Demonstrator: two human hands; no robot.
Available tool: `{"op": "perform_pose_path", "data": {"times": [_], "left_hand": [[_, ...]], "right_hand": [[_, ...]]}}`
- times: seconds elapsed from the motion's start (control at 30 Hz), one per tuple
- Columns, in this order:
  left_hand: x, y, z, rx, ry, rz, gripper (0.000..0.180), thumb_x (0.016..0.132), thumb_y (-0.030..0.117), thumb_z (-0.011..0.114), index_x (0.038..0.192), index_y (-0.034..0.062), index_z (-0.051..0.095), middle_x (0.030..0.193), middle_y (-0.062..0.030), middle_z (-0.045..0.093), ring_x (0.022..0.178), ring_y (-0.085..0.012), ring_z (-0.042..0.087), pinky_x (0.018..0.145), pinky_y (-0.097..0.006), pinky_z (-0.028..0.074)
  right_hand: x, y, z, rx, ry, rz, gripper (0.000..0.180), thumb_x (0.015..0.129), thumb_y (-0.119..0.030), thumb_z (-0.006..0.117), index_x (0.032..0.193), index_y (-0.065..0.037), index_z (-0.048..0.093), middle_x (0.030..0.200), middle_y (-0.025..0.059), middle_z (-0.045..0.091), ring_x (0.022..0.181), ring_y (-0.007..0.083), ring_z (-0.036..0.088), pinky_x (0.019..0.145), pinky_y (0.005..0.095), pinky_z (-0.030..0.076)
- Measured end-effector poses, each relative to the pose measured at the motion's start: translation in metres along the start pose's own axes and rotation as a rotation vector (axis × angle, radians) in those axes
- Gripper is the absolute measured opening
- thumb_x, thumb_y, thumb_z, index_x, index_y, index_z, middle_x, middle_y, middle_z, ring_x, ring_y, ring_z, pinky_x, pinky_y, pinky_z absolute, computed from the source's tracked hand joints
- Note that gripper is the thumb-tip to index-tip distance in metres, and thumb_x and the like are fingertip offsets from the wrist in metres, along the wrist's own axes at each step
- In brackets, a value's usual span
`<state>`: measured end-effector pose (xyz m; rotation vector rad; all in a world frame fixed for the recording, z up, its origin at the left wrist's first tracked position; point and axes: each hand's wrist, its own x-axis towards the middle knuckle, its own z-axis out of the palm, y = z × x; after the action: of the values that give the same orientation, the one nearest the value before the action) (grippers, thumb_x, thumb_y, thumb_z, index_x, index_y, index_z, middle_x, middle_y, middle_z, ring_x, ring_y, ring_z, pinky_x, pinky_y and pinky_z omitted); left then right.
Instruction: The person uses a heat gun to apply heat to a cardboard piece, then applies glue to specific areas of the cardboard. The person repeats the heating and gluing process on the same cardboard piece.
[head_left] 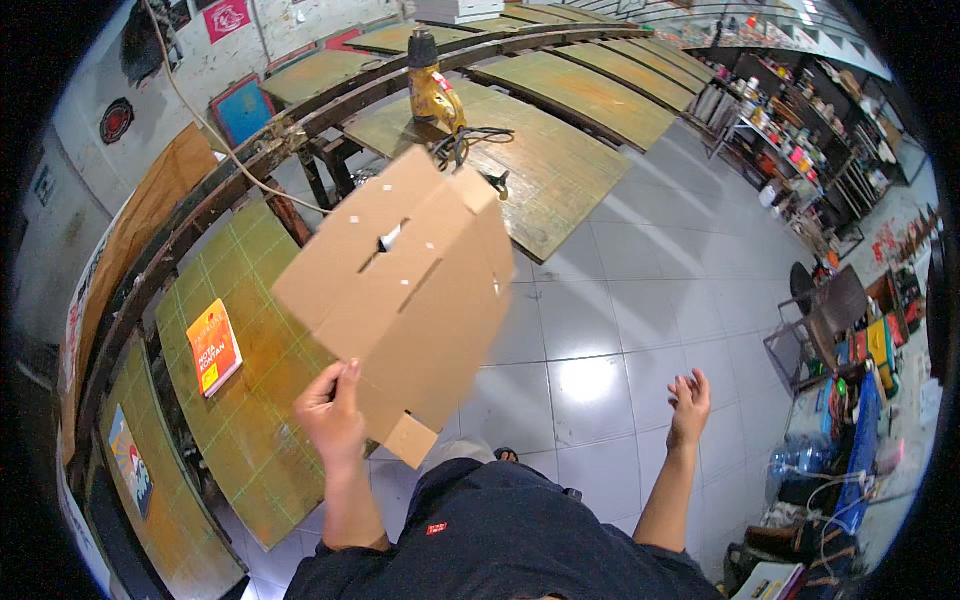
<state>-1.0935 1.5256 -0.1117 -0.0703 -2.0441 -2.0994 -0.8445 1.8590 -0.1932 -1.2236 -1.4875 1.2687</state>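
My left hand (332,408) grips the lower edge of a brown cardboard box (405,295), held up in front of me above the tiled floor. The box is tilted, its flaps hang loose and a slot shows in its upper face. My right hand (688,403) hangs free to the right with its fingers spread, holding nothing and well apart from the box.
A green gridded worktable (235,420) stands at my left with an orange book (215,347) on it. A yellow heat gun (432,88) with a black cord lies on the wooden table behind. Shelves, a chair (825,325) and clutter fill the right side.
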Motion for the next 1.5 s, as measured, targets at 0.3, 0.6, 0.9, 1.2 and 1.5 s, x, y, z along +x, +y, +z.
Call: {"op": "perform_pose_path", "data": {"times": [0.3, 0.6, 0.9, 1.2, 1.5], "left_hand": [[0.019, -0.007, 0.016, 0.15, 0.237, 0.102, 0.011, 0.077, 0.001, 0.061, 0.07, -0.0067, 0.058, 0.06, 0.0021, 0.05, 0.058, -0.0036, 0.041, 0.05, -0.019, 0.031], [0.048, -0.035, 0.018, 0.182, 0.424, 0.085, 0.012, 0.076, 0.002, 0.061, 0.069, -0.0078, 0.057, 0.063, -0.0041, 0.056, 0.061, -0.0086, 0.047, 0.058, -0.023, 0.039], [0.094, -0.052, 0.035, 0.14, 0.406, 0.062, 0.01, 0.076, 0.001, 0.06, 0.068, -0.0047, 0.057, 0.062, 0.0014, 0.05, 0.058, -0.0045, 0.041, 0.054, -0.019, 0.033], [0.1, -0.067, 0.035, 0.14, 0.424, 0.069, 0.011, 0.076, 0.0, 0.059, 0.066, -0.003, 0.056, 0.059, 0.0044, 0.045, 0.056, -0.0034, 0.038, 0.052, -0.018, 0.029], [0.091, -0.068, 0.023, 0.166, 0.428, 0.095, 0.013, 0.076, -0.002, 0.058, 0.064, -0.0022, 0.054, 0.059, 0.0049, 0.043, 0.055, -0.0031, 0.035, 0.051, -0.018, 0.027]], "right_hand": [[0.145, -0.104, 0.255, 0.095, -0.625, -0.401, 0.042, 0.081, -0.017, 0.059, 0.117, -0.001, 0.045, 0.096, 0.0082, 0.053, 0.083, 0.014, 0.055, 0.065, 0.0249, 0.043], [0.233, -0.147, 0.487, 0.029, -0.93, -0.222, 0.051, 0.081, -0.035, 0.057, 0.113, 0.003, 0.048, 0.093, 0.0098, 0.057, 0.08, 0.0159, 0.055, 0.066, 0.0275, 0.045], [0.272, -0.139, 0.622, 0.175, -1.398, 0.301, 0.032, 0.084, -0.03, 0.053, 0.103, -0.004, 0.055, 0.091, 0.0088, 0.062, 0.075, 0.0188, 0.06, 0.067, 0.0331, 0.049], [0.249, -0.127, 0.621, 0.336, -1.447, 0.173, 0.036, 0.077, -0.033, 0.063, 0.096, -0.005, 0.051, 0.077, 0.0089, 0.058, 0.06, 0.0205, 0.057, 0.051, 0.0329, 0.049], [0.239, -0.129, 0.613, 0.312, -1.381, 0.196, 0.045, 0.079, -0.038, 0.061, 0.113, -0.013, 0.044, 0.074, 0.0085, 0.057, 0.056, 0.0206, 0.056, 0.046, 0.0332, 0.047]]}}
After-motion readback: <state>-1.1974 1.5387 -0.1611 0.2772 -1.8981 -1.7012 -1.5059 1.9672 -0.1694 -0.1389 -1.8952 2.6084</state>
